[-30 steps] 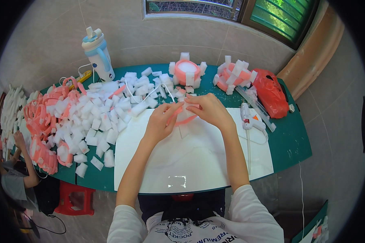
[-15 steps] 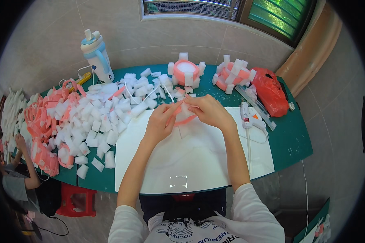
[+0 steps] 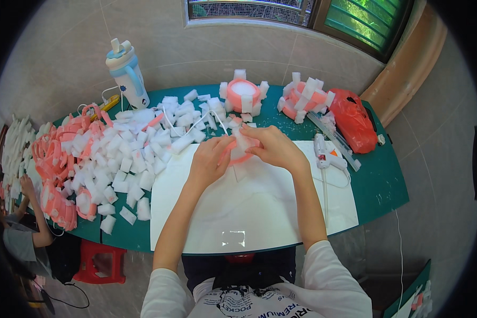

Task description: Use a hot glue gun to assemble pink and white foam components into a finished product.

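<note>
Both hands work over the far edge of a white board (image 3: pixel 238 212). Between them is a pink foam ring (image 3: pixel 243 159) with white foam (image 3: pixel 243 142) at its middle. My left hand (image 3: pixel 209 160) is closed around the ring's left side. From the right, my right hand (image 3: pixel 277 150) pinches the ring's edge, its thumb close to the white foam. The fingertips partly cover the far side of the ring. Just beyond the hands lie small pink foam scraps (image 3: pixel 236 121).
White foam blocks (image 3: pixel 124 151) and pink foam rings (image 3: pixel 55 153) are heaped at left. Two block-studded rings (image 3: pixel 244 94) stand at the back. A hot glue gun (image 3: pixel 321 151), red plastic bag (image 3: pixel 353 124) and glue sticks (image 3: pixel 336 140) lie right. A bottle (image 3: pixel 128 77) stands back left; another person's hand (image 3: pixel 26 185) shows far left.
My left fingers have drawn slightly back to the left, away from my right hand. More of the ring and its white foam now shows between the hands.
</note>
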Tool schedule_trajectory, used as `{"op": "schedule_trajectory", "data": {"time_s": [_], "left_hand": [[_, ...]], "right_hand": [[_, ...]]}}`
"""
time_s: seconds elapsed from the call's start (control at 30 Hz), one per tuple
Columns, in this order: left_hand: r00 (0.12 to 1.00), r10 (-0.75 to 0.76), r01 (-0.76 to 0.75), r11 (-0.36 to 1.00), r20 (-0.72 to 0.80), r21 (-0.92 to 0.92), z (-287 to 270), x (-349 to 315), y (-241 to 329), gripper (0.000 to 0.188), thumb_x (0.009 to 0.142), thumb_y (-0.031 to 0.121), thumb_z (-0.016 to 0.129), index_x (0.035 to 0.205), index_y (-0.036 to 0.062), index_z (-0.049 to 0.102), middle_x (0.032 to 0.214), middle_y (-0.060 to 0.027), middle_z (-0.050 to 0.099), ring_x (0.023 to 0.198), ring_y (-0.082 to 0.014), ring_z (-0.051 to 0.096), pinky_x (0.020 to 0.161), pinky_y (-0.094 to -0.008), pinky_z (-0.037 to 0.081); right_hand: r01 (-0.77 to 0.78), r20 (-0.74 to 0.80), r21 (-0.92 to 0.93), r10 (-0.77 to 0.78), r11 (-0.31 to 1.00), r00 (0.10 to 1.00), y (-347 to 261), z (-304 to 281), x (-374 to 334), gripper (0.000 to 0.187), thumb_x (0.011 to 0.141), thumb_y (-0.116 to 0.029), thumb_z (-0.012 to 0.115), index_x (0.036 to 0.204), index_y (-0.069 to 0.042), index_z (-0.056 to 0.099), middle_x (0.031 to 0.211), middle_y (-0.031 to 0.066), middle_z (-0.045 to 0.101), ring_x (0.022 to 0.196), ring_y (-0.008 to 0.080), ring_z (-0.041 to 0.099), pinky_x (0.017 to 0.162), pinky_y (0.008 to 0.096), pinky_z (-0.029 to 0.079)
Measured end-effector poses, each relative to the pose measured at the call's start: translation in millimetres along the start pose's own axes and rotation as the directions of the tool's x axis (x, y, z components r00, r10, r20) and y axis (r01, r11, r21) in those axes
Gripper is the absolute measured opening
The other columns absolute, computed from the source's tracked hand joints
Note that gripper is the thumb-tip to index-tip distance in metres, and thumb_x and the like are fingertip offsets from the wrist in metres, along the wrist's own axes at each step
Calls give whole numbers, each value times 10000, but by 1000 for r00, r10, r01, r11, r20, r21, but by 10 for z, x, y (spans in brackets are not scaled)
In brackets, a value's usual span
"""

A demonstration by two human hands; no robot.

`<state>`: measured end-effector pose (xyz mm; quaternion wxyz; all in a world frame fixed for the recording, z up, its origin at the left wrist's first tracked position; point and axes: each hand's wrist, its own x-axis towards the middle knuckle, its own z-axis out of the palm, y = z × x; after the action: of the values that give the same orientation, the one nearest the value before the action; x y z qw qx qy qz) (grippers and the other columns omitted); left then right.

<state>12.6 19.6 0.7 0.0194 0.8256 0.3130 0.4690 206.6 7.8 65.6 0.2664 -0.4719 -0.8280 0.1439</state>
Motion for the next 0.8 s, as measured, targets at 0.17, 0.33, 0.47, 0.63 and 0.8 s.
{"op": "schedule_trajectory", "data": {"time_s": [0.17, 0.33, 0.47, 0.63, 0.8], "left_hand": [[1000, 7, -7, 998, -2, 68, -4, 3, 29, 373, 734, 89, 650, 1086, 85, 526, 922, -120, 589, 800, -298, 568, 662, -357, 452], [1000, -15, 18, 992, -23, 121, 41, -20, 23, 349, 710, 148, 699, 1011, 81, 535, 886, -78, 592, 761, -265, 568, 634, -351, 444], [999, 3, 2, 990, -34, 139, 41, -10, 58, 322, 715, 154, 696, 989, 75, 545, 866, -79, 588, 748, -265, 565, 629, -347, 442], [998, 51, -45, 985, -35, 164, 45, -17, 36, 265, 745, 148, 658, 982, 70, 568, 893, -98, 598, 754, -260, 568, 631, -343, 441], [998, 55, -49, 982, -28, 184, 56, -27, 27, 262, 753, 150, 649, 996, 83, 574, 914, -105, 602, 753, -257, 567, 634, -342, 443]], "right_hand": [[-4, 2, 12, 4, 1000, 1000, -27, -8, -1, 463, 715, -62, 668, 1162, -12, 558, 1014, 169, 624, 780, 311, 596, 738, 340, 463], [4, 13, 10, -4, 1000, 1000, -94, -37, -5, 466, 709, -56, 668, 1160, -12, 559, 973, 186, 628, 776, 313, 596, 722, 342, 461], [-2, 18, 12, 2, 1000, 1000, -72, -37, -16, 464, 708, -55, 666, 1157, -10, 560, 954, 193, 629, 772, 314, 594, 716, 346, 459], [-13, -2, -12, 13, 1000, 1000, -43, 5, -16, 455, 710, -55, 658, 1153, -13, 564, 1000, 180, 624, 784, 320, 597, 726, 345, 464], [-12, 4, -7, 12, 1000, 1000, -43, 4, -7, 458, 709, -56, 659, 1155, -13, 562, 1039, 173, 613, 804, 322, 604, 738, 345, 468]]}}
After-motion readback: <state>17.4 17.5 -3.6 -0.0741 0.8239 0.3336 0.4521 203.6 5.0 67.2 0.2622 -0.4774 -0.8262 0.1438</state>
